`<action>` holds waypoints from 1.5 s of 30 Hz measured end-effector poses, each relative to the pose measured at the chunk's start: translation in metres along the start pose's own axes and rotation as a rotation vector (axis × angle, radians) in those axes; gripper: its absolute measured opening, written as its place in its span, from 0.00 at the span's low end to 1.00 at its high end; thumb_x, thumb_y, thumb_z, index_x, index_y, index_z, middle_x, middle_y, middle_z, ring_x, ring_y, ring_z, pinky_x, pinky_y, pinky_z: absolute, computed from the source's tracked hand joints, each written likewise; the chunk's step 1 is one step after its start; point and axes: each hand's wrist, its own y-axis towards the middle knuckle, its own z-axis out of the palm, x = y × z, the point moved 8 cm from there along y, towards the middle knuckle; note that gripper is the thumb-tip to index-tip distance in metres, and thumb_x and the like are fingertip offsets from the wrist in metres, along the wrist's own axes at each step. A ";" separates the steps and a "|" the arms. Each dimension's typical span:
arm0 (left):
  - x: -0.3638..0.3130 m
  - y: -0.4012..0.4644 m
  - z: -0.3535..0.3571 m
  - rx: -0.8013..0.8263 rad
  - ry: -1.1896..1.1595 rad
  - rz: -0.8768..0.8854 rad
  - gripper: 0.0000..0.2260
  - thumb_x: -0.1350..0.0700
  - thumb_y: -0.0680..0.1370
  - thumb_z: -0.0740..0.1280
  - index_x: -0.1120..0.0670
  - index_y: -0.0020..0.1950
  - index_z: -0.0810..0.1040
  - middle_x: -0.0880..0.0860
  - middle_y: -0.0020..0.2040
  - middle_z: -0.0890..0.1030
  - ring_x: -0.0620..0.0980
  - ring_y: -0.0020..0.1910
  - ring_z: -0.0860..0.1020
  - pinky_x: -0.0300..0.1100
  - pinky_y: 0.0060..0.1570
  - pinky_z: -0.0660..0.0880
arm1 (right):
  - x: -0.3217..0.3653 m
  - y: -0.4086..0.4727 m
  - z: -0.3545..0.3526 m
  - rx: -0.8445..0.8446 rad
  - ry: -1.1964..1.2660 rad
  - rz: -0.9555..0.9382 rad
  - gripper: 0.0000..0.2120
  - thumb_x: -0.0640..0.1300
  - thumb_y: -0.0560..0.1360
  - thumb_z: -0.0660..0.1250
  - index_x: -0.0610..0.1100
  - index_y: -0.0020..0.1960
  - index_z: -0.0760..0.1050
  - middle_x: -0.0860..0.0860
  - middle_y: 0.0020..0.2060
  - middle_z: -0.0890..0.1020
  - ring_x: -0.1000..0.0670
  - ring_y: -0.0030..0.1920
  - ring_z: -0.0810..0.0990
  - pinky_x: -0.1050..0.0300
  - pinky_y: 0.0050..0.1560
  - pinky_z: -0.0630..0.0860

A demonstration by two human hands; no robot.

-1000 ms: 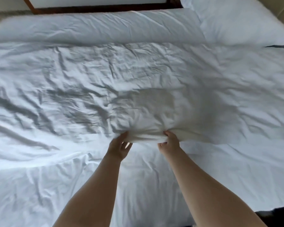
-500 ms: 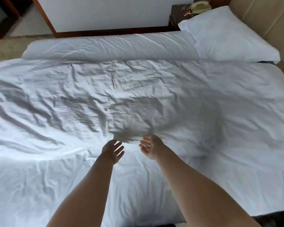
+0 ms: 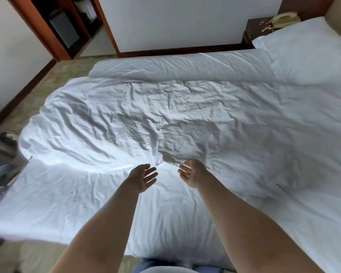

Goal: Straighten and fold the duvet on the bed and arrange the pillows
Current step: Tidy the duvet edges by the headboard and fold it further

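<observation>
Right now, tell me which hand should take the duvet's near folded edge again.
Right hand, probably: it hovers open at the folded edge of the duvet. The left hand, also open, is slightly nearer the person.

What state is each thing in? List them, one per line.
duvet: spread over the bed, wrinkled, near edge folded back, not held
pillow: lying flat at the head of the bed
left hand: open, palm up, holding nothing
right hand: open, palm up, holding nothing
telephone: handset on its cradle
</observation>
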 end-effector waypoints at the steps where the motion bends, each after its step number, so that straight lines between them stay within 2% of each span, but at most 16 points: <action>1: -0.004 0.000 -0.009 -0.014 0.001 0.007 0.06 0.61 0.81 0.59 0.56 0.46 0.73 0.57 0.54 0.78 0.54 0.42 0.78 0.49 0.55 0.73 | -0.003 0.000 0.004 0.002 -0.007 -0.001 0.15 0.43 0.81 0.56 0.40 0.65 0.71 0.42 0.64 0.75 0.42 0.63 0.74 0.54 0.59 0.70; 5: -0.014 0.006 -0.040 -0.041 -0.021 -0.003 0.05 0.61 0.81 0.58 0.56 0.48 0.73 0.56 0.52 0.79 0.55 0.44 0.78 0.49 0.55 0.72 | -0.018 0.005 0.029 0.008 -0.040 0.014 0.09 0.42 0.80 0.57 0.41 0.58 0.71 0.41 0.62 0.76 0.42 0.60 0.76 0.54 0.58 0.71; 13: -0.042 0.051 -0.086 -0.006 -0.062 -0.047 0.04 0.61 0.81 0.59 0.56 0.51 0.73 0.55 0.45 0.79 0.55 0.45 0.78 0.48 0.54 0.73 | -0.048 0.040 0.098 -0.043 -0.043 0.041 0.12 0.43 0.80 0.58 0.40 0.60 0.72 0.42 0.62 0.77 0.43 0.58 0.76 0.53 0.57 0.72; 17: -0.059 0.087 -0.105 0.010 -0.117 -0.097 0.06 0.59 0.80 0.59 0.57 0.45 0.72 0.58 0.51 0.76 0.55 0.44 0.76 0.48 0.56 0.72 | -0.060 0.060 0.132 -0.090 0.020 0.056 0.19 0.46 0.81 0.58 0.37 0.68 0.68 0.42 0.65 0.74 0.43 0.63 0.74 0.53 0.62 0.71; 19: -0.063 0.105 -0.110 0.025 -0.166 -0.141 0.05 0.57 0.80 0.61 0.58 0.50 0.72 0.58 0.55 0.73 0.57 0.50 0.75 0.49 0.57 0.71 | -0.066 0.074 0.143 -0.128 0.069 0.067 0.20 0.47 0.80 0.59 0.36 0.67 0.68 0.42 0.64 0.74 0.43 0.63 0.75 0.53 0.61 0.72; 22: -0.070 0.130 -0.111 0.040 -0.226 -0.196 0.19 0.54 0.79 0.63 0.60 0.68 0.67 0.59 0.59 0.70 0.58 0.63 0.72 0.49 0.62 0.69 | -0.071 0.098 0.154 -0.189 0.180 0.052 0.19 0.51 0.79 0.62 0.38 0.61 0.70 0.42 0.55 0.75 0.46 0.52 0.77 0.54 0.54 0.73; 26: -0.077 0.155 -0.105 0.050 -0.304 -0.266 0.27 0.50 0.78 0.65 0.57 0.74 0.62 0.59 0.65 0.68 0.56 0.68 0.68 0.48 0.68 0.65 | -0.078 0.129 0.160 -0.271 0.262 0.090 0.20 0.57 0.76 0.64 0.41 0.39 0.65 0.48 0.35 0.66 0.51 0.32 0.65 0.57 0.34 0.65; 28: -0.081 0.168 -0.102 0.052 -0.345 -0.301 0.31 0.47 0.76 0.66 0.55 0.75 0.60 0.59 0.68 0.67 0.54 0.69 0.67 0.48 0.68 0.64 | -0.079 0.141 0.167 -0.260 0.302 0.131 0.22 0.59 0.75 0.64 0.41 0.38 0.63 0.48 0.35 0.64 0.52 0.31 0.64 0.58 0.33 0.63; 30: -0.087 0.181 -0.100 0.051 -0.378 -0.320 0.33 0.44 0.74 0.68 0.53 0.75 0.60 0.58 0.71 0.65 0.53 0.70 0.67 0.48 0.68 0.66 | -0.078 0.153 0.176 -0.226 0.361 0.134 0.24 0.60 0.75 0.64 0.37 0.49 0.68 0.45 0.44 0.71 0.49 0.41 0.73 0.57 0.43 0.71; 32: -0.095 0.193 -0.098 0.036 -0.425 -0.318 0.32 0.43 0.71 0.71 0.53 0.71 0.67 0.55 0.68 0.69 0.52 0.65 0.72 0.45 0.63 0.72 | -0.071 0.160 0.184 -0.235 0.444 0.108 0.31 0.59 0.75 0.65 0.37 0.67 0.65 0.43 0.57 0.70 0.46 0.54 0.74 0.55 0.55 0.72; 33: -0.101 0.198 -0.097 0.024 -0.456 -0.306 0.29 0.43 0.70 0.72 0.54 0.67 0.71 0.53 0.64 0.72 0.51 0.59 0.75 0.42 0.55 0.75 | -0.066 0.163 0.189 -0.251 0.504 0.092 0.30 0.57 0.74 0.66 0.40 0.67 0.65 0.44 0.55 0.71 0.47 0.51 0.75 0.57 0.51 0.73; 36: -0.123 0.208 -0.094 0.023 -0.454 -0.240 0.14 0.45 0.69 0.74 0.51 0.47 0.76 0.46 0.41 0.76 0.43 0.35 0.73 0.33 0.29 0.68 | -0.040 0.171 0.212 -0.183 0.610 0.049 0.13 0.55 0.73 0.68 0.46 0.46 0.72 0.51 0.33 0.71 0.54 0.30 0.67 0.63 0.31 0.62; 38: -0.136 0.212 -0.091 0.033 -0.432 -0.220 0.10 0.47 0.70 0.73 0.49 0.41 0.75 0.46 0.34 0.73 0.42 0.30 0.69 0.32 0.26 0.64 | -0.021 0.171 0.219 -0.178 0.585 0.028 0.12 0.54 0.72 0.69 0.46 0.41 0.71 0.52 0.29 0.70 0.54 0.29 0.66 0.63 0.31 0.62; 40: -0.146 0.213 -0.092 0.001 -0.431 -0.202 0.07 0.51 0.72 0.72 0.50 0.46 0.77 0.47 0.38 0.75 0.43 0.35 0.72 0.33 0.33 0.68 | -0.012 0.170 0.217 -0.220 0.556 0.005 0.16 0.55 0.72 0.70 0.46 0.52 0.73 0.50 0.41 0.73 0.53 0.41 0.73 0.61 0.42 0.70; 42: -0.160 0.213 -0.093 -0.016 -0.447 -0.158 0.05 0.57 0.74 0.68 0.51 0.49 0.77 0.48 0.43 0.78 0.43 0.38 0.77 0.35 0.37 0.73 | -0.012 0.170 0.220 -0.204 0.579 -0.015 0.21 0.56 0.73 0.67 0.49 0.63 0.71 0.51 0.52 0.71 0.52 0.57 0.73 0.58 0.59 0.68; 45: -0.191 0.200 -0.080 0.093 -0.522 -0.087 0.09 0.64 0.74 0.59 0.53 0.38 0.73 0.49 0.30 0.77 0.45 0.24 0.77 0.31 0.27 0.73 | -0.002 0.176 0.226 -0.110 0.789 -0.120 0.17 0.54 0.76 0.64 0.50 0.62 0.75 0.52 0.53 0.81 0.51 0.55 0.78 0.58 0.63 0.70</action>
